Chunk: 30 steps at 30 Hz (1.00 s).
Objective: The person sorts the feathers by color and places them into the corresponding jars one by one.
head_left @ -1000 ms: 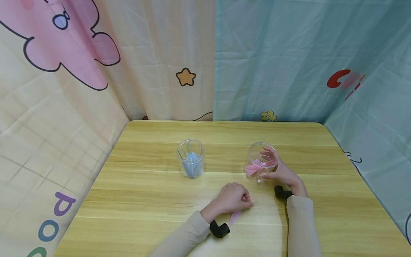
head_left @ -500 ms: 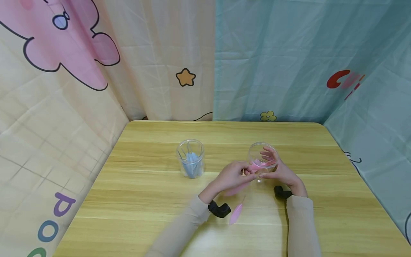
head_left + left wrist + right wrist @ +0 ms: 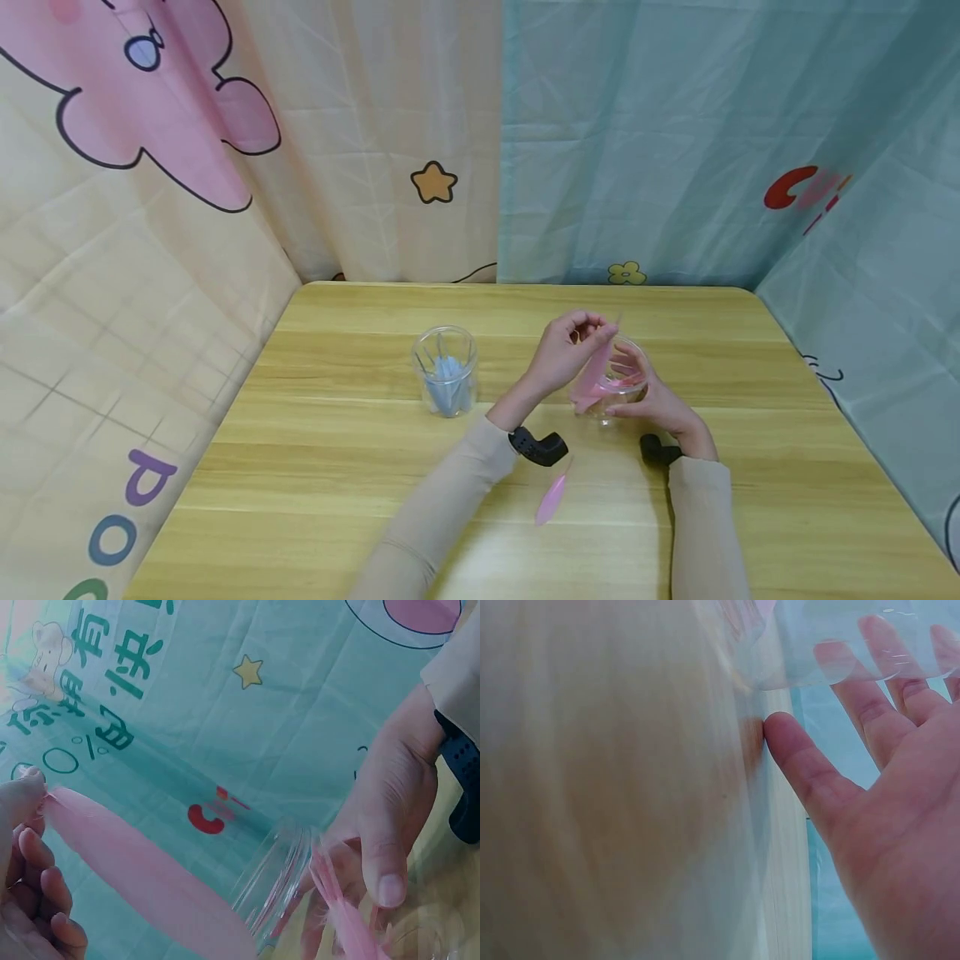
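Note:
My left hand (image 3: 566,350) pinches a pink feather (image 3: 142,862) near its quill end, with the quill tip pointing up in the head view. The feather's vane hangs down along the left side of a clear cup (image 3: 624,389) and overlaps it in the head view. More pink feathers (image 3: 352,930) show at this cup in the left wrist view. My right hand (image 3: 660,404) stays around the cup's right side, its fairly straight fingers behind the clear wall. The right thumb (image 3: 802,754) is extended low, apart from the wall in the right wrist view.
A second clear cup (image 3: 465,387) with several blue feathers (image 3: 447,383) stands to the left on the wooden table (image 3: 337,467). One loose pink feather (image 3: 551,500) lies on the table nearer the front. Printed curtains (image 3: 360,150) hang behind and beside the table.
My left hand has picked up a pink feather from the table and carried it forward and up to the right-hand cup. My right hand has kept its place at the cup.

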Each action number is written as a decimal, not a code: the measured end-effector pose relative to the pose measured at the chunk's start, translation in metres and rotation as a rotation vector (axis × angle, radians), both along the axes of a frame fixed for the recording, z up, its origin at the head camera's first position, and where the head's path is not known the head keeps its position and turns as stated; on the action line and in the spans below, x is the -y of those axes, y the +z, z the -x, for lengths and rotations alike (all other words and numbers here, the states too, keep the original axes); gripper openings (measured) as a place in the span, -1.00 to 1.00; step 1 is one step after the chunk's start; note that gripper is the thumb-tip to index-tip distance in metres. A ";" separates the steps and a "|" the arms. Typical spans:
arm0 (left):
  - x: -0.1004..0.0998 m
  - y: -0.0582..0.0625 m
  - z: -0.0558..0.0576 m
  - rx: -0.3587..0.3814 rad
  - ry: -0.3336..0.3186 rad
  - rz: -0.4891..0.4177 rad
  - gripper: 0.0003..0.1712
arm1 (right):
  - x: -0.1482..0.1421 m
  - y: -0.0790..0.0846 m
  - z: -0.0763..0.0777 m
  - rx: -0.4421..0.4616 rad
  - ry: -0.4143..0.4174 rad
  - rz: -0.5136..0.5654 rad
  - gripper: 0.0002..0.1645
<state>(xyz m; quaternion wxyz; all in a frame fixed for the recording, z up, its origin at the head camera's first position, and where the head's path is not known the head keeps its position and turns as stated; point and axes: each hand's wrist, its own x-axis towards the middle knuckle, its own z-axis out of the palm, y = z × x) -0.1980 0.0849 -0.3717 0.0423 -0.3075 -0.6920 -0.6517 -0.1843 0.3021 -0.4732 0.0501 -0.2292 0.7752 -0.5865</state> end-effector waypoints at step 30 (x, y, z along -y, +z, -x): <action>0.020 -0.049 -0.024 -0.246 0.264 0.543 -0.69 | 0.001 0.003 0.000 -0.046 -0.022 -0.054 0.17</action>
